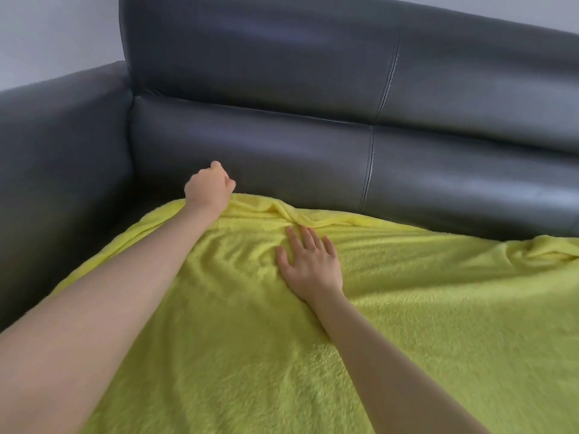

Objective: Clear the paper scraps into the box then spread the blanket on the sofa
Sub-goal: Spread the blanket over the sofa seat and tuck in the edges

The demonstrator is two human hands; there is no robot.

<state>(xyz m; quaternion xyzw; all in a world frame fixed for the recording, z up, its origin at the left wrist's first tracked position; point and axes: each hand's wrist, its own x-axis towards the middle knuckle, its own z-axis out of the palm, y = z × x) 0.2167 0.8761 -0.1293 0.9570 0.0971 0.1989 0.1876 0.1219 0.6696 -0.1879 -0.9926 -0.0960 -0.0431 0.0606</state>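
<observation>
Lying under flat right fingers (305,238): blanket (407,308).

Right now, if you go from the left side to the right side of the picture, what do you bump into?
Sofa armrest → left hand at the blanket's back edge → right hand flat on the yellow blanket → bunched blanket fold at the far right.

From my feed I see a plain pale grey wall (56,32) filling the upper left corner and a thin strip at the upper right. It carries no marks that I can make out. Soft, even light falls across the scene, leaving broad dull sheens on the dark upholstery in front of the wall. I cannot see any floor or window from this angle.
</observation>
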